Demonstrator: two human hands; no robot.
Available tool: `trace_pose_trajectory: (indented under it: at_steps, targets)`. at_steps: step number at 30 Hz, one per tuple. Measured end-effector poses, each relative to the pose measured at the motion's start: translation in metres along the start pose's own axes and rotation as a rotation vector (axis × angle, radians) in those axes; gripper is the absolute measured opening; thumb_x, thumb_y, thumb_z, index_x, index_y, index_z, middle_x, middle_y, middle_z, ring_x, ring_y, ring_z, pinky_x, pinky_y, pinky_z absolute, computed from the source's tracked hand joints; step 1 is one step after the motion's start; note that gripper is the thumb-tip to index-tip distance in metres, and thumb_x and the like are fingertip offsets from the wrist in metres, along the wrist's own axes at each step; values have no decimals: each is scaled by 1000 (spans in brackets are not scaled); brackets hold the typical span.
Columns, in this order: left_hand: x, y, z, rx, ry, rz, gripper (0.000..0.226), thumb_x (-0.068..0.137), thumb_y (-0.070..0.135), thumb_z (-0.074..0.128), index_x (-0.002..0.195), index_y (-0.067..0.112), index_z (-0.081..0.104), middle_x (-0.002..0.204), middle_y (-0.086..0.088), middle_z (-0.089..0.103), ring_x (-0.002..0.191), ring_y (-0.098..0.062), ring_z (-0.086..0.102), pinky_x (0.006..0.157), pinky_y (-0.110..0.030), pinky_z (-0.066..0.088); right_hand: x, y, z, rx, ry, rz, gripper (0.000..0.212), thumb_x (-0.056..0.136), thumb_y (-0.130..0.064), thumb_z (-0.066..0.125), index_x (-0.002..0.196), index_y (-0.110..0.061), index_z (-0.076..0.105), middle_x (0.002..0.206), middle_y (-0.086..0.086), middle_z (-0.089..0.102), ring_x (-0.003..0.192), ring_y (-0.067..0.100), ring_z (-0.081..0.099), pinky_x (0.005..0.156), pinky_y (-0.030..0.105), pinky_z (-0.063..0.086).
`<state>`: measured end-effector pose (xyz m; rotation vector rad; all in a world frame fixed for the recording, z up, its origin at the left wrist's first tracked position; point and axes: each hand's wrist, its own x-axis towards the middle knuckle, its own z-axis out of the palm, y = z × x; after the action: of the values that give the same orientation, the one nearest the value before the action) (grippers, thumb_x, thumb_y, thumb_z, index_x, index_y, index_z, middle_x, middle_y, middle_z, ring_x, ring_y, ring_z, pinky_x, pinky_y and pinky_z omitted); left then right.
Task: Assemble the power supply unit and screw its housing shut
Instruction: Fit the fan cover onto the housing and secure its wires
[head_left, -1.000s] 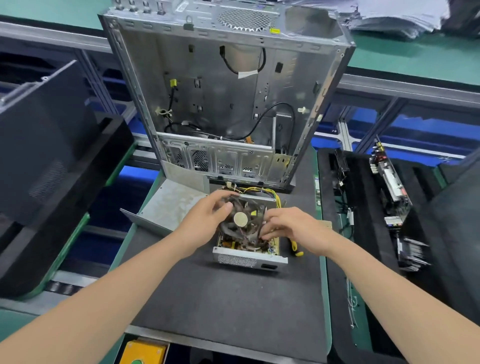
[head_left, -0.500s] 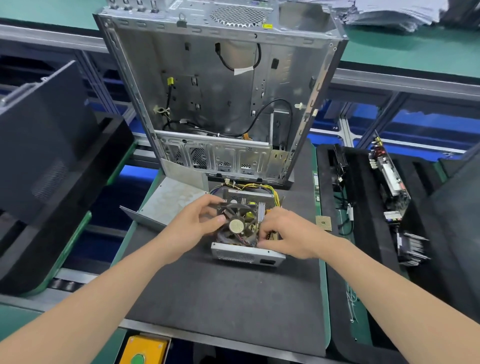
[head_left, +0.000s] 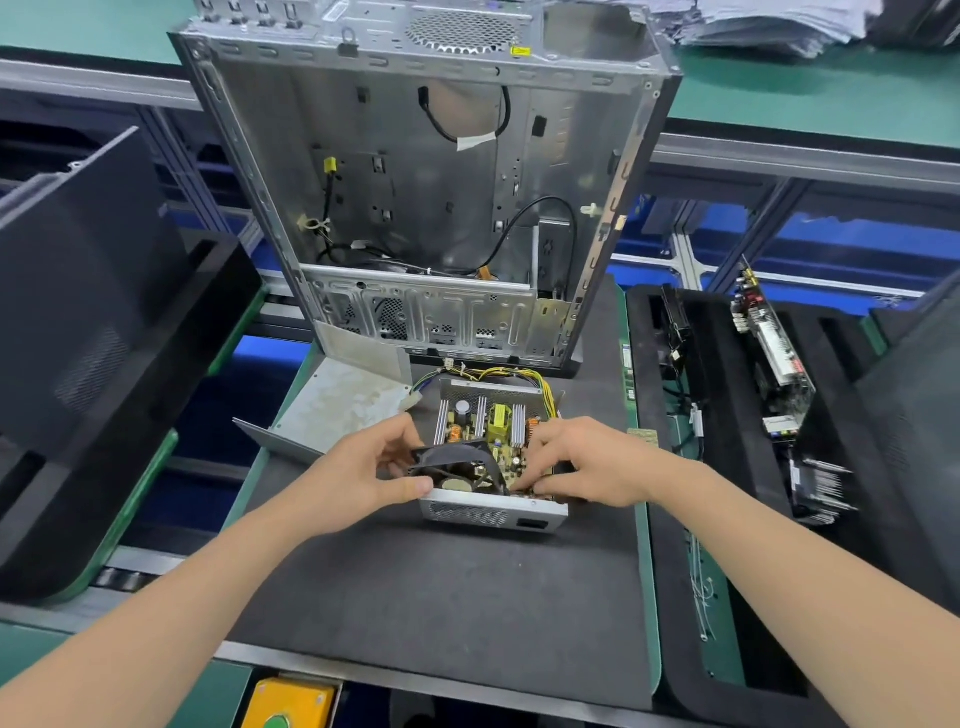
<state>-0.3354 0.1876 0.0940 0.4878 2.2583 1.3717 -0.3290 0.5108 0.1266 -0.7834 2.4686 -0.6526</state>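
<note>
Two hands worked at the open housing (head_left: 491, 512), which sat on the mat (head_left: 441, 597) just in front of the upright case (head_left: 431, 208). The left hand (head_left: 358, 480) gripped the left edge of the fan (head_left: 457, 462), thumb on the near side and fingers curled over the far side. The fan stood tilted against the near wall of the housing and did not lie flat. The right hand (head_left: 592, 467) reached in from the other side, fingers bent toward the fan's right edge and the board (head_left: 493, 426); whether it gripped anything could not be told. Done, as far as shown: the board lay inside the housing, and the wires (head_left: 514, 374) ran out over the far wall. In hand, by judgement: seating the fan against the vented near wall. Left to do: the cover (head_left: 348, 410), a bent sheet of metal, lay apart to the left of the housing at the mat's edge, so the unit was unclosed. The cover had to be fitted over the top and screwed down. No screws and no driver were visible, and whether the fan was fastened could not be seen. The task was judged to be near its middle, with all the closing steps outstanding.
</note>
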Motion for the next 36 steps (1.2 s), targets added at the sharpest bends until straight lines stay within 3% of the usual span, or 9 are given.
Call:
trace_pose_trajectory:
  at_steps: [4,7,11,14,16,22,24,30,36]
  targets:
    - [-4,10,-1,169,-54,46,36,95,64,52,122,43,62,107,16,70,95,-8,65,85,-31,51,-3,0,7,16,76,16,16,95,-24,76,109,-30,82,98,-8,67,94,10,59,93,30,48]
    - [-3,19,-2,330,-41,76,41,95,76,35,121,54,58,106,21,69,88,-15,64,84,-39,53,-5,2,12,31,108,9,11,95,-24,77,104,-28,82,96,-7,67,94,8,57,91,30,48]
    - [1,24,-3,396,-51,81,39,93,76,36,112,50,57,95,16,70,82,-24,62,82,-43,54,-7,6,15,37,134,21,17,99,-20,71,112,-28,80,102,-9,64,97,5,56,91,22,45]
    - [2,26,-3,433,-46,118,46,90,85,29,110,51,54,87,15,68,75,-9,60,72,-21,49,-7,10,19,22,214,29,16,101,-15,67,112,-23,75,104,-14,65,101,1,52,94,21,43]
    - [3,29,0,475,-57,144,43,90,82,29,111,52,51,87,20,68,73,-3,59,66,-16,44,-7,10,22,12,253,35,15,101,-14,66,112,-22,74,106,-13,67,106,6,52,96,22,43]
    - [5,31,-2,554,-135,102,12,100,62,42,104,52,49,78,13,66,71,-12,57,68,-28,50,-2,13,24,-7,230,-2,13,101,-13,66,108,-20,75,100,-16,59,102,9,53,94,26,45]
    - [7,34,-3,575,-169,103,5,100,60,43,101,56,46,77,13,65,71,-10,56,66,-25,47,0,14,25,1,224,-6,13,101,-11,66,105,-18,77,99,-16,55,97,6,53,92,28,48]
    - [17,39,-1,665,-238,58,13,105,54,42,116,51,49,78,32,58,79,4,54,60,-20,36,5,11,25,1,194,-13,16,101,-9,65,105,-17,79,106,-6,63,99,13,62,91,32,52]
    - [26,53,1,759,-297,11,11,107,45,47,116,50,51,68,12,53,67,-3,52,64,-28,42,9,6,19,-150,134,-71,18,101,-5,64,105,-16,77,106,-4,70,104,18,61,93,36,51]
